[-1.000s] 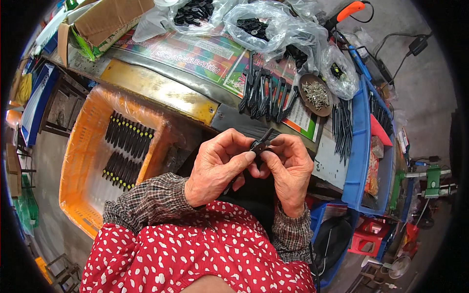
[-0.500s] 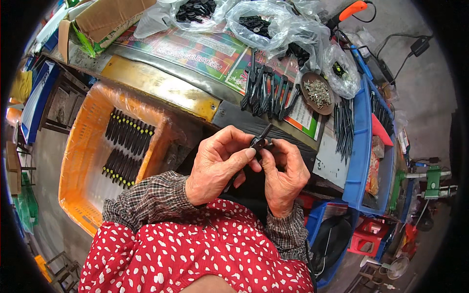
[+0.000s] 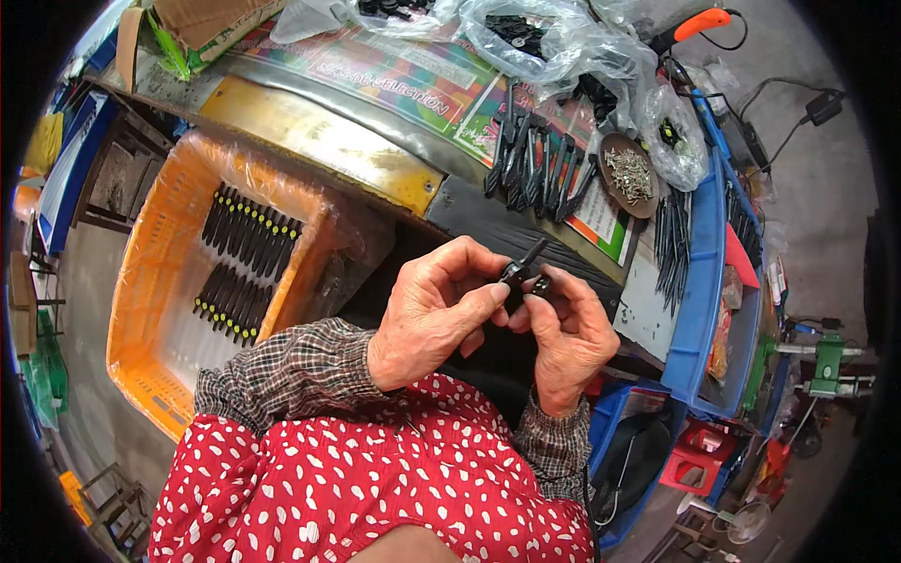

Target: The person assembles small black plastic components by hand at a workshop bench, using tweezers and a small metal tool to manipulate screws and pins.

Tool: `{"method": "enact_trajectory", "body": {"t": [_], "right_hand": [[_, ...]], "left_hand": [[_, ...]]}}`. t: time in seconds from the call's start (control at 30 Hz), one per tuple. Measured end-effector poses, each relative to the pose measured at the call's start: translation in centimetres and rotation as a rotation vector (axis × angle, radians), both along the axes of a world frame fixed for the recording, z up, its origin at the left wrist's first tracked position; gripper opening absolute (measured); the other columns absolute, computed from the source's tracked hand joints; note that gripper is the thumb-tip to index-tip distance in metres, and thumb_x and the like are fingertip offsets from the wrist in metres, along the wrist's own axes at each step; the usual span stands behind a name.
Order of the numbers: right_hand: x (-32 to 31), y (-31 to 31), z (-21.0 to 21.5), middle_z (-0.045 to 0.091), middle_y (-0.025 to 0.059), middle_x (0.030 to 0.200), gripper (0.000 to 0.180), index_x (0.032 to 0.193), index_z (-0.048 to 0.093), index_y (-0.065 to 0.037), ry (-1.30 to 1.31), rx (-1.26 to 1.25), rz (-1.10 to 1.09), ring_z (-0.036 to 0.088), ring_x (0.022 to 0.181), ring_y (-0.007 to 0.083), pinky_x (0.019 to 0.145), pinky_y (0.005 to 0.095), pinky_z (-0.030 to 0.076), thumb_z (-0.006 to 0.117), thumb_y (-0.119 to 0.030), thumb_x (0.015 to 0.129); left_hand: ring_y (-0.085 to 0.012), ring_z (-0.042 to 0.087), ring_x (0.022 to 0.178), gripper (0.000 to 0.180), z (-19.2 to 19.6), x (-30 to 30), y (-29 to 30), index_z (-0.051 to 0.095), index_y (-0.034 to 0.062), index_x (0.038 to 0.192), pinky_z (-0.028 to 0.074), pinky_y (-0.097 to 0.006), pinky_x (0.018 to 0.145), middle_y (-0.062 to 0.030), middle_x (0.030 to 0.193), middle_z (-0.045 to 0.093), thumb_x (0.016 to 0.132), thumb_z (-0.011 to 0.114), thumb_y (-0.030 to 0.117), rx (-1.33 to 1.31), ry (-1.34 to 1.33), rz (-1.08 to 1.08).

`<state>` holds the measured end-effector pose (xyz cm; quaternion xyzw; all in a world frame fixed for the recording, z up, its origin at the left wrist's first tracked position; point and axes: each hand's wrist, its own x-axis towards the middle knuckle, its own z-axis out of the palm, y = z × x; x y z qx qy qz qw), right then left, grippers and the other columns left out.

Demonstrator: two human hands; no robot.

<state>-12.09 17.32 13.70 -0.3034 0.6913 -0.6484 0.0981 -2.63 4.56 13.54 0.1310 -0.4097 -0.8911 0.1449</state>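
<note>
My left hand (image 3: pixel 434 314) is closed, pinching a black plastic part (image 3: pixel 514 273) with a thin stem that points up and to the right. Close beside it, my right hand (image 3: pixel 574 330) holds a small dark knob-like piece (image 3: pixel 542 284) between thumb and fingers. The two pieces are nearly touching; I cannot tell whether they are joined. Both hands are over my lap, just off the workbench edge. Ahead of them on the bench lie several long black parts (image 3: pixel 533 164) in a bunch. A brown dish of small metal screws (image 3: pixel 631 176) stands to their right.
An orange crate (image 3: pixel 141 281) at the left holds rows of black pieces with yellow-green bands. Clear plastic bags (image 3: pixel 563 52) of black parts stand at the back of the bench. A blue bin (image 3: pixel 699 319) and an orange-handled tool (image 3: pixel 699 22) are at the right.
Both hands appear farther right in the picture, and the whole scene has shifted a little. My right fingers have drawn slightly away from the left, showing the small dark piece between them.
</note>
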Motion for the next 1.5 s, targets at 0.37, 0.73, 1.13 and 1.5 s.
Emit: {"method": "enact_trajectory", "body": {"t": [0.37, 0.73, 1.13, 1.5], "right_hand": [[1.1, -0.7, -0.7, 0.066, 0.0126, 0.088, 0.03, 0.108, 0.06, 0.009, -0.073, -0.091, -0.064, 0.059, 0.059, 0.013, 0.052, 0.0229, 0.05, 0.066, 0.007, 0.078], [1.3, -0.7, -1.3, 0.063, 0.0133, 0.093, 0.03, 0.109, 0.058, 0.01, -0.09, -0.1, -0.049, 0.065, 0.072, 0.017, 0.059, 0.0268, 0.057, 0.063, 0.012, 0.079], [1.5, -0.9, -1.5, 0.063, 0.0144, 0.096, 0.028, 0.107, 0.059, 0.009, 0.065, -0.087, -0.082, 0.066, 0.076, 0.0188, 0.063, 0.0289, 0.059, 0.063, 0.013, 0.079], [1.6, -1.1, -1.4, 0.064, 0.0118, 0.091, 0.023, 0.102, 0.061, 0.009, 0.16, -0.061, -0.104, 0.064, 0.074, 0.0159, 0.063, 0.027, 0.056, 0.067, 0.007, 0.08]], "left_hand": [[-0.0053, 0.056, 0.069, 0.014, 0.3, -0.1, 0.6, 0.055, -0.0036, 0.103, 0.046, -0.019, 0.059, -0.0041, 0.081, 0.059, 0.089, 0.051, -0.003, -0.054, 0.004, 0.041], [-0.0103, 0.061, 0.073, 0.019, -1.2, -0.5, 1.2, 0.056, -0.0065, 0.101, 0.053, -0.021, 0.061, -0.008, 0.091, 0.052, 0.082, 0.054, -0.005, -0.255, 0.015, 0.201], [-0.01, 0.059, 0.081, 0.023, -1.7, -0.4, 0.9, 0.059, -0.0057, 0.104, 0.052, -0.019, 0.059, -0.0103, 0.1, 0.056, 0.081, 0.056, -0.007, -0.605, 0.045, 0.264], [-0.0117, 0.062, 0.082, 0.024, -2.0, -0.4, 0.7, 0.06, -0.0062, 0.104, 0.054, -0.02, 0.062, -0.012, 0.099, 0.058, 0.081, 0.056, -0.009, -0.616, 0.082, 0.254]]}}
